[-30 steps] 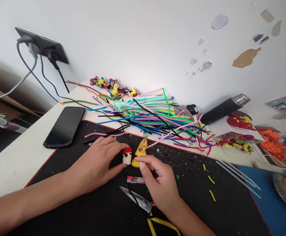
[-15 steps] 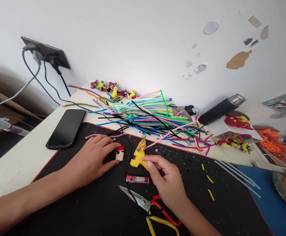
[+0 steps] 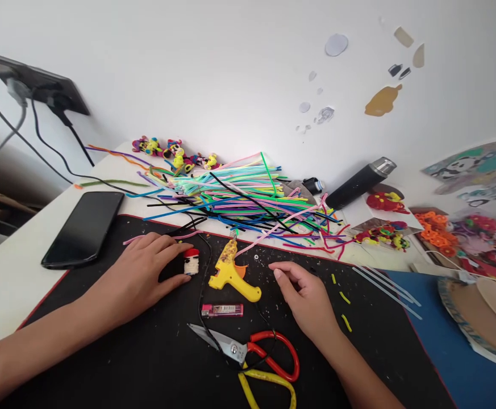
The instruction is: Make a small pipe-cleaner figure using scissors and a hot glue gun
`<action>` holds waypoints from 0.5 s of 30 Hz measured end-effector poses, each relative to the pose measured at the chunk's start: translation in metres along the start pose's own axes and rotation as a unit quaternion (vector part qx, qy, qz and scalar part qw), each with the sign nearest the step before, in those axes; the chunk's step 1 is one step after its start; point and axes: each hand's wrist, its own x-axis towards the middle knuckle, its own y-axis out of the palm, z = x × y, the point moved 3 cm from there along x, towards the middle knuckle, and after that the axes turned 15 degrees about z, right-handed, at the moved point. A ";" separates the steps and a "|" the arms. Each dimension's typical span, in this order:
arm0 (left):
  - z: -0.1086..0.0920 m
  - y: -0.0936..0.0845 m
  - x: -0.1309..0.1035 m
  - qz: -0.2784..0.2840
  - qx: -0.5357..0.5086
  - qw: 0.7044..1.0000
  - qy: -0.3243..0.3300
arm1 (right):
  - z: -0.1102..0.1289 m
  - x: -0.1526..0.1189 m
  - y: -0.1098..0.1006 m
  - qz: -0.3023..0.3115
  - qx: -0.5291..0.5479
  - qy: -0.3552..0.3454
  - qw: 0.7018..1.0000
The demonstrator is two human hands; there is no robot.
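Observation:
My left hand (image 3: 148, 267) rests on the black mat, with thumb and forefinger at the bottom and top of a small cream figure piece (image 3: 191, 266) with a red top and black marks. Thumb and fingertip touch it. My right hand (image 3: 305, 292) hovers over the mat right of the glue gun, fingers curled and thumb close to forefinger; nothing shows between them. The yellow glue gun (image 3: 233, 275) lies on its side, with an orange trigger and stained front, between both hands. Several short yellow-green pipe cleaner pieces (image 3: 345, 297) lie right of my right hand.
A pink lighter (image 3: 223, 310) and scissors (image 3: 234, 347) with red and yellow handles lie nearer me, a cord crossing the blades. Behind are heaped pipe cleaners (image 3: 239, 193), a phone (image 3: 83, 230) and a black flask (image 3: 358, 183). Clear glue sticks (image 3: 386, 291) lie rightward.
My right hand has left the glue gun's handle and moved right. The view has turned rightward, so everything sits further left. My left hand stays at the cream piece.

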 end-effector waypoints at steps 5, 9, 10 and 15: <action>0.002 0.001 -0.002 -0.007 -0.004 1.000 0.003 | -0.004 -0.001 0.005 0.043 -0.051 0.009 0.998; 0.004 0.003 -0.004 -0.012 -0.008 1.000 0.004 | 0.011 -0.001 0.014 0.105 -0.136 -0.031 0.985; 0.004 0.004 -0.004 -0.012 -0.006 1.000 0.005 | 0.016 0.000 0.017 0.119 -0.165 -0.042 0.978; 0.008 0.008 -0.009 -0.009 0.004 1.000 0.009 | 0.034 0.010 0.031 0.168 -0.299 -0.039 0.938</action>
